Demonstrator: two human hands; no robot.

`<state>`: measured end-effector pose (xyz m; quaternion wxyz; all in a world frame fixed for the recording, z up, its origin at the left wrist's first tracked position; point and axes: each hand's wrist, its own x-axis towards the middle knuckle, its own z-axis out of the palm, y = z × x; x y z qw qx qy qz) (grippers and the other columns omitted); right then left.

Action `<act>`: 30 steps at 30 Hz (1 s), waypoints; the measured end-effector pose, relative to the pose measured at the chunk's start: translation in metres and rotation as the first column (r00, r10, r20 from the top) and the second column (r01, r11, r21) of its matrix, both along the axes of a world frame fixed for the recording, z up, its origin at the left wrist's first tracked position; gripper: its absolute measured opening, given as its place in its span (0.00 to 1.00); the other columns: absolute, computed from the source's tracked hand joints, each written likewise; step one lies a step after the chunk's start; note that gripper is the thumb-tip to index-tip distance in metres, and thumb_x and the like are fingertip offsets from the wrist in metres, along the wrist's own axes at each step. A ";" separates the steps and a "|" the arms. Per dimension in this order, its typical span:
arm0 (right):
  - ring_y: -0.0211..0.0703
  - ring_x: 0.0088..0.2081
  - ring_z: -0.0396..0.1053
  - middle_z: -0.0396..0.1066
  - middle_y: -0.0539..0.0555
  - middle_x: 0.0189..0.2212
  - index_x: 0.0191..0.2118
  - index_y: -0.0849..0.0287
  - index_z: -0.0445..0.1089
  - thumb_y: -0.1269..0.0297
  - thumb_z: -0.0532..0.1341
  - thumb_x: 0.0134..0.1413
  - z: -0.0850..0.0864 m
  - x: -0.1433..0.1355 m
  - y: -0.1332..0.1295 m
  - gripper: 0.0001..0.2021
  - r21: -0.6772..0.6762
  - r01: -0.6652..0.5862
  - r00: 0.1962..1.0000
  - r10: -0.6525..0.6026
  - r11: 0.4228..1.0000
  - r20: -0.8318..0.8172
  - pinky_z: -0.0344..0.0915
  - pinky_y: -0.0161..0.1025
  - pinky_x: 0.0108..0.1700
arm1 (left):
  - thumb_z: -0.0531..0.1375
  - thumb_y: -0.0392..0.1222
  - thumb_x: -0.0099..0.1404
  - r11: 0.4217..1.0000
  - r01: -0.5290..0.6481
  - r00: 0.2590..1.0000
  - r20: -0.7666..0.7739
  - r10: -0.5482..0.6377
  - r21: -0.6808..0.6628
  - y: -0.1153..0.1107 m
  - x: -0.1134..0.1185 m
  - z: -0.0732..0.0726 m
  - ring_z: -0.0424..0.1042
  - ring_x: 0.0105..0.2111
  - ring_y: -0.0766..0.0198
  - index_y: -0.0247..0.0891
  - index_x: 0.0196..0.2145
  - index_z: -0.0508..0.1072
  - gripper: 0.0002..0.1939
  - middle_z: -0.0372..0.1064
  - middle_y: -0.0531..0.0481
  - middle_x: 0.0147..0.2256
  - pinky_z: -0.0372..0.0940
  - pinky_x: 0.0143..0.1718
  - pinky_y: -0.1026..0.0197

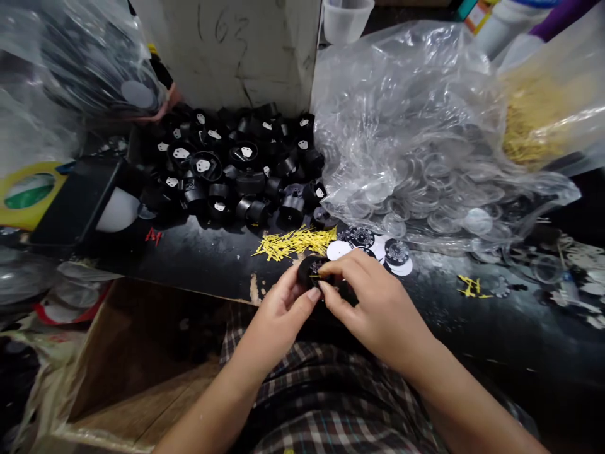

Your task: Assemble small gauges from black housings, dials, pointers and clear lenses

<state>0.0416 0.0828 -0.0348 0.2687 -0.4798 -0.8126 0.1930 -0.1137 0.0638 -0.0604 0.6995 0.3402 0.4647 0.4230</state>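
My left hand (281, 306) is closed around a small round black gauge (306, 267) with a printed dial, just over the front edge of the bench. A thin yellow pointer (314, 275) lies across the dial face, and the thumb and forefinger of my right hand (373, 296) pinch at its end. The fingertips partly cover the dial, so whether the pointer is seated cannot be seen. Just beyond my hands lies a heap of loose yellow pointers (297, 243). Black and white dial discs (397, 252) overlap to its right.
Black gauge housings (250, 183) are piled at the back. A plastic bag of clear round covers (435, 189) spreads to the right, with a bag of yellow pieces (534, 120) behind. Small red pieces (154, 236) lie left. Below the bench edge stands an open carton (104, 353).
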 end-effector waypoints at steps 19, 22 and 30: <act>0.48 0.40 0.70 0.73 0.60 0.42 0.44 0.61 0.72 0.65 0.58 0.56 -0.017 0.073 0.062 0.11 0.029 0.516 0.849 -0.516 0.856 0.112 0.64 0.46 0.44 | 0.60 0.50 0.62 0.976 -0.203 0.979 -0.036 0.201 -0.073 -0.005 0.017 -0.016 0.65 0.56 0.51 0.48 0.52 0.71 0.21 0.67 0.52 0.57 0.61 0.57 0.47; 0.53 0.44 0.70 0.73 0.63 0.43 0.44 0.63 0.73 0.68 0.59 0.53 -0.031 0.096 0.084 0.13 0.084 0.526 0.823 -0.532 0.846 0.201 0.63 0.51 0.48 | 0.61 0.49 0.61 0.983 -0.163 0.987 -0.002 0.164 -0.079 -0.006 0.022 -0.018 0.65 0.56 0.53 0.47 0.51 0.72 0.20 0.68 0.52 0.56 0.65 0.54 0.52; 0.48 0.39 0.70 0.75 0.60 0.38 0.44 0.64 0.73 0.66 0.54 0.60 -0.014 0.082 0.051 0.13 0.258 0.466 0.871 -0.490 0.846 0.037 0.63 0.46 0.46 | 0.62 0.46 0.61 0.950 -0.172 0.948 0.220 0.231 -0.260 0.003 0.026 -0.008 0.74 0.45 0.56 0.39 0.46 0.75 0.16 0.75 0.46 0.47 0.68 0.50 0.52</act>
